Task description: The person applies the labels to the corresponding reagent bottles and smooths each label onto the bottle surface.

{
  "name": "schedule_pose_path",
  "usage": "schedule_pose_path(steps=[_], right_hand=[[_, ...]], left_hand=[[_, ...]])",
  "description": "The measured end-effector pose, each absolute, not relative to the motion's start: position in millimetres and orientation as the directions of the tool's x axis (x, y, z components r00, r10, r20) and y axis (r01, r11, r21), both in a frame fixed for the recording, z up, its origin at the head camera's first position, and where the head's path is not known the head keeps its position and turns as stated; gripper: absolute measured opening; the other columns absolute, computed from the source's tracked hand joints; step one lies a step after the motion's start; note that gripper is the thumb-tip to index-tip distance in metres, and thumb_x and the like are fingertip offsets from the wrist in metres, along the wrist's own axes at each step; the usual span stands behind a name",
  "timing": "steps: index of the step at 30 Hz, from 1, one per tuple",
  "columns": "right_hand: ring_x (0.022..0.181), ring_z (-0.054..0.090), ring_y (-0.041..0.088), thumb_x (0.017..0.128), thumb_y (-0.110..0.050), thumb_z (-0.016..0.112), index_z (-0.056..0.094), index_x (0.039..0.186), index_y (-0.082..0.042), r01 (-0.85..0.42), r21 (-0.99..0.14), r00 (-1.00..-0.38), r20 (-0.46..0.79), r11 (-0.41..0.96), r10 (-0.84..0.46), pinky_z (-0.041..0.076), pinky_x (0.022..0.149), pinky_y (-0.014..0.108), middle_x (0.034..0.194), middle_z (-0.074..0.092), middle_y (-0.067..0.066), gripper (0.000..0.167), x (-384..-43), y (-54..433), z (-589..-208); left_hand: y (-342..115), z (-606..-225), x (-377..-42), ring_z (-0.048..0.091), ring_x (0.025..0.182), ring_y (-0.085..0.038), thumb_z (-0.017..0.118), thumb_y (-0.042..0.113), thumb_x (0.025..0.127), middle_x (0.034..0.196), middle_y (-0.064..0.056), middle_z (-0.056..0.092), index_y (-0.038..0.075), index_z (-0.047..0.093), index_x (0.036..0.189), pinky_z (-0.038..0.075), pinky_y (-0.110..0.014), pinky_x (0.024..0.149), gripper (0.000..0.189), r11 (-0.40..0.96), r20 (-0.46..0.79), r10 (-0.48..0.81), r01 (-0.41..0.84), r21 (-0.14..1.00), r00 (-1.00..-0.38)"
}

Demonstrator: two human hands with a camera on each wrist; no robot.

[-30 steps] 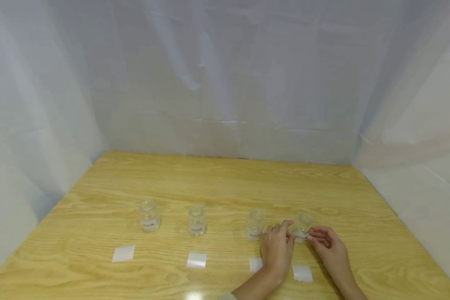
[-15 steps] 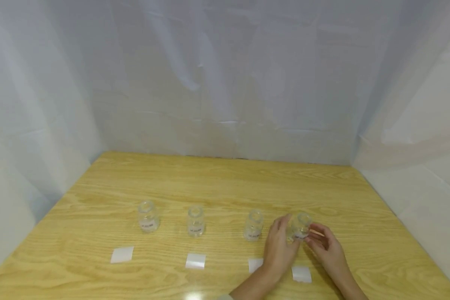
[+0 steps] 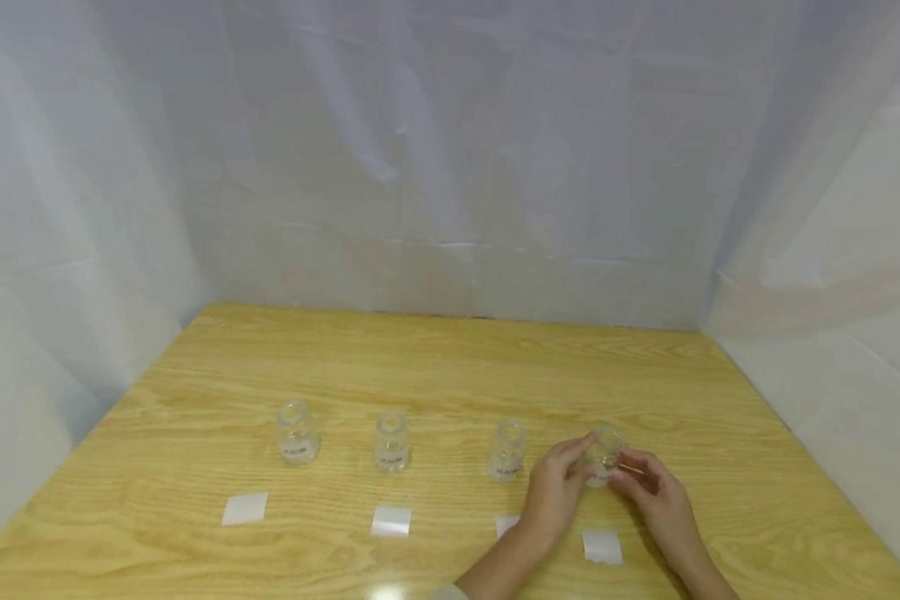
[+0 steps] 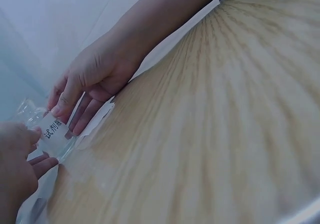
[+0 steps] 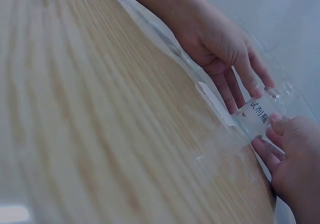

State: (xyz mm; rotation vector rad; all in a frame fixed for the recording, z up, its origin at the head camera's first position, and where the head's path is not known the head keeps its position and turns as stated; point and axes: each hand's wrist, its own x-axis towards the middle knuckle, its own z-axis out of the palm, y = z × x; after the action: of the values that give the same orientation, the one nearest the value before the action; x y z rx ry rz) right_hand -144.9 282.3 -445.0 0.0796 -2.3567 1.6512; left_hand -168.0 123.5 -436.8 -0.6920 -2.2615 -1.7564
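Note:
A clear glass reagent bottle [image 3: 607, 446] with a white label [image 5: 258, 112] printed in dark characters stands upright at the right end of a row. My left hand [image 3: 555, 492] holds it from the left, thumb on one end of the label. From the other side my right hand [image 3: 663, 504] grips the bottle, thumb at the label's opposite end and fingers curled round the glass. Both wrist views show the label between the two thumbs, facing me; the bottle's far side is hidden.
Further left on the wooden table [image 3: 450, 367] stand more labelled glass bottles [image 3: 506, 450], [image 3: 392, 442], [image 3: 297, 433]. White paper pieces [image 3: 602, 547], [image 3: 392, 522], [image 3: 245, 508] lie nearer me; my left wrist partly covers another. White sheeting [image 3: 450, 167] surrounds the table.
Half a second ago the left fingers were spread, a little apart from the bottle; now they close on its left side and the thumb is at the label. The right hand stays at the bottle.

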Motion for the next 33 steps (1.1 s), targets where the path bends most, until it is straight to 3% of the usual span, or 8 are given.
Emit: schedule_pose_path(steps=[7, 10, 14, 18, 21, 25, 29, 33], right_hand=[[0.091, 0.06, 0.006, 0.089, -0.008, 0.06, 0.052, 0.115, 0.01, -0.185, -0.948, -0.971, 0.217, 0.259, 0.104, 0.05, 0.077, 0.024, 0.104, 0.061, -0.009, 0.033, -145.7, 283.5, -444.6], [0.091, 0.06, 0.006, 0.089, -0.008, 0.06, 0.05, 0.116, 0.011, -0.173, -0.957, -0.974, 0.201, 0.234, 0.101, 0.05, 0.077, 0.025, 0.102, 0.06, -0.013, 0.034, -145.8, 284.3, -444.7], [0.094, 0.058, 0.004, 0.087, -0.001, 0.061, 0.048, 0.116, 0.011, -0.209, -0.943, -0.969, 0.235, 0.26, 0.073, 0.049, 0.078, 0.022, 0.11, 0.059, 0.001, 0.034, -144.4, 284.5, -444.6], [0.096, 0.053, 0.001, 0.081, 0.011, 0.061, 0.042, 0.119, 0.01, -0.258, -0.916, -0.96, 0.28, 0.307, 0.029, 0.047, 0.078, 0.019, 0.117, 0.048, 0.024, 0.042, -143.2, 283.0, -444.9], [0.094, 0.053, 0.0, 0.079, 0.013, 0.063, 0.037, 0.122, 0.01, -0.273, -0.905, -0.957, 0.291, 0.327, 0.008, 0.048, 0.077, 0.018, 0.117, 0.045, 0.03, 0.05, -142.3, 280.3, -446.5], [0.093, 0.053, 0.0, 0.078, 0.011, 0.065, 0.037, 0.123, 0.009, -0.324, -0.873, -0.938, 0.347, 0.363, -0.001, 0.048, 0.076, 0.017, 0.114, 0.048, 0.029, 0.053, -141.3, 279.1, -449.0], [0.092, 0.054, 0.0, 0.075, 0.017, 0.064, 0.043, 0.117, 0.01, -0.392, -0.829, -0.904, 0.428, 0.4, 0.001, 0.048, 0.075, 0.017, 0.108, 0.053, 0.025, 0.047, -143.4, 279.6, -451.0], [0.09, 0.057, 0.002, 0.075, 0.02, 0.062, 0.05, 0.109, 0.008, -0.394, -0.829, -0.899, 0.438, 0.398, 0.023, 0.049, 0.075, 0.019, 0.105, 0.059, 0.005, 0.038, -146.7, 282.2, -450.7]], left_hand=[[119.6, -435.7, -169.7, 0.052, 0.112, -0.018, 0.058, 0.0, 0.085, 0.122, -0.006, 0.055, 0.008, 0.054, 0.125, 0.041, -0.017, 0.086, 0.041, 0.153, 0.395, 0.281, 0.447, 0.881, -0.875], [119.8, -435.6, -170.1, 0.052, 0.112, -0.018, 0.059, 0.0, 0.085, 0.122, -0.006, 0.056, 0.009, 0.055, 0.125, 0.041, -0.018, 0.087, 0.041, 0.17, 0.386, 0.278, 0.441, 0.881, -0.88], [121.2, -435.2, -168.8, 0.054, 0.108, -0.017, 0.059, -0.008, 0.084, 0.122, -0.006, 0.055, 0.012, 0.054, 0.127, 0.043, -0.017, 0.084, 0.047, 0.247, 0.373, 0.282, 0.442, 0.862, -0.884], [124.3, -436.2, -167.9, 0.057, 0.086, -0.008, 0.063, -0.015, 0.077, 0.121, -0.005, 0.055, 0.013, 0.053, 0.128, 0.046, -0.012, 0.07, 0.059, 0.319, 0.386, 0.285, 0.466, 0.825, -0.877], [126.1, -439.4, -168.4, 0.055, 0.078, -0.005, 0.069, -0.01, 0.075, 0.117, -0.005, 0.057, 0.012, 0.054, 0.126, 0.044, -0.009, 0.065, 0.058, 0.347, 0.432, 0.267, 0.504, 0.791, -0.862], [127.6, -442.1, -168.4, 0.057, 0.083, -0.007, 0.073, -0.006, 0.072, 0.114, -0.004, 0.058, 0.01, 0.057, 0.122, 0.043, -0.008, 0.067, 0.055, 0.357, 0.49, 0.245, 0.548, 0.757, -0.836], [126.4, -441.7, -168.7, 0.058, 0.095, -0.012, 0.07, -0.008, 0.074, 0.115, -0.003, 0.058, 0.011, 0.058, 0.122, 0.044, -0.01, 0.075, 0.053, 0.306, 0.473, 0.238, 0.528, 0.792, -0.848], [125.2, -439.9, -169.1, 0.056, 0.104, -0.013, 0.065, -0.009, 0.078, 0.116, -0.003, 0.058, 0.012, 0.058, 0.122, 0.043, -0.014, 0.081, 0.049, 0.252, 0.428, 0.24, 0.482, 0.839, -0.871]])
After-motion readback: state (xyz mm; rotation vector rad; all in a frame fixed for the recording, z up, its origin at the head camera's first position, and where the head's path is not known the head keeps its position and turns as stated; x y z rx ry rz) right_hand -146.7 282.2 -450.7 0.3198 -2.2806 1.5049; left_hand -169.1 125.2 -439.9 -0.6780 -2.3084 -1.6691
